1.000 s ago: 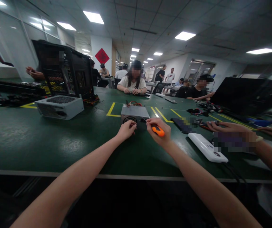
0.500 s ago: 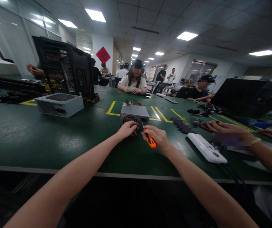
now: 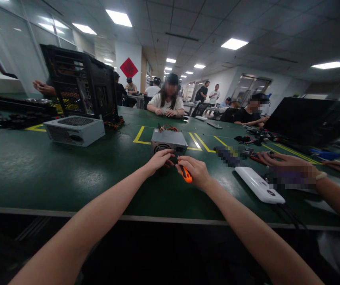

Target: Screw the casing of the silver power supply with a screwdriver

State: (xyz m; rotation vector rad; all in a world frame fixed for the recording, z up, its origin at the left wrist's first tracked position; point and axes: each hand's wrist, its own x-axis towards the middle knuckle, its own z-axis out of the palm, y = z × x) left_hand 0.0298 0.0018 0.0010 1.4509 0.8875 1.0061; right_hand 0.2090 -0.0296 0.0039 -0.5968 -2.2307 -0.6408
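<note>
A grey power supply unit (image 3: 169, 139) with a round fan grille lies on the green table, red and orange wires behind it. My right hand (image 3: 195, 171) is closed round a screwdriver with an orange and black handle (image 3: 185, 174), its shaft pointing up at the unit's near face. My left hand (image 3: 159, 160) rests at that near face below the fan grille, fingers curled together by the screwdriver tip. What those fingers pinch, if anything, is hidden.
A second power supply (image 3: 75, 130) and an open black computer case (image 3: 81, 89) stand at the left. A white device (image 3: 259, 184) lies to the right beside a neighbour's arm (image 3: 295, 168). Several people sit across the table. The table's front edge (image 3: 158, 218) runs below my forearms.
My right hand has drawn toward my left hand, and the screwdriver has swung from lying sideways to pointing at the unit's near face. My left hand has hardly moved.
</note>
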